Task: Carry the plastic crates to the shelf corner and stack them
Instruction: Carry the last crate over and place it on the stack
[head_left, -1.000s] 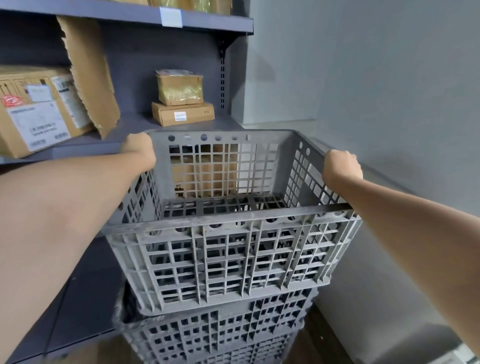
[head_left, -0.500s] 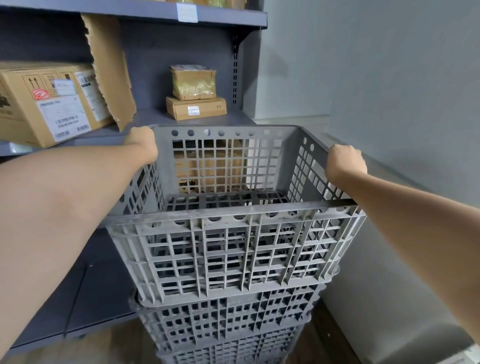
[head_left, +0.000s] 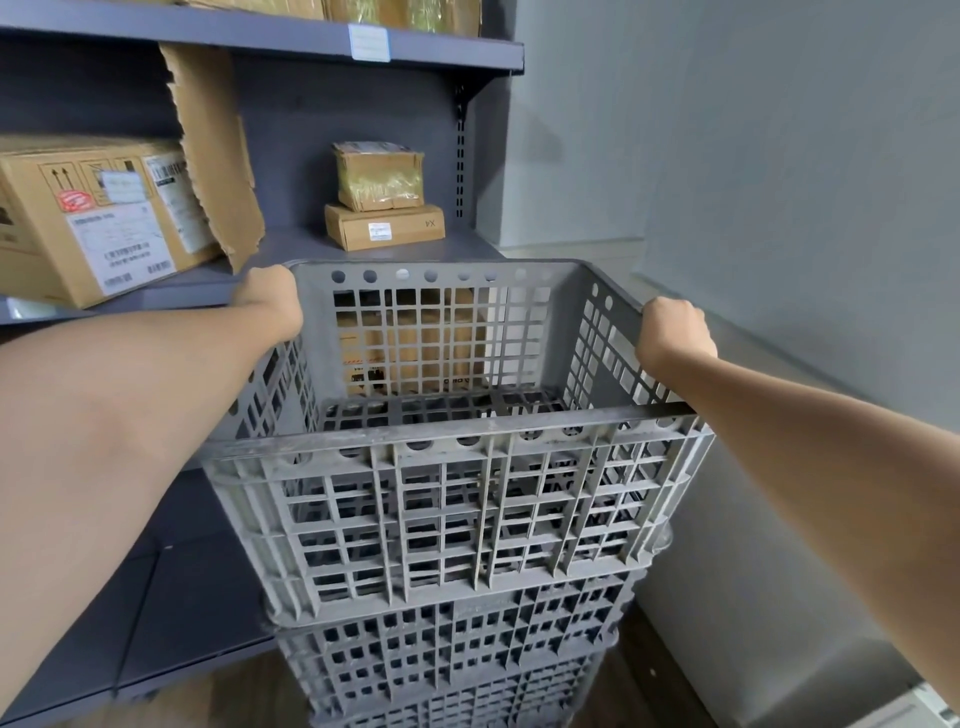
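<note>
- Head view: the top grey plastic crate (head_left: 457, 499) sits on a stack of matching crates (head_left: 452, 660) in the corner between the shelf unit (head_left: 197, 597) and the wall (head_left: 779, 208).
- Left hand (head_left: 270, 301) grips the crate's left rim, fingers curled over it.
- Right hand (head_left: 675, 330) is clenched on the right rim.
- Behind on the shelf: two small cardboard boxes (head_left: 382, 200), a large labelled carton (head_left: 98, 218) at left.
</note>
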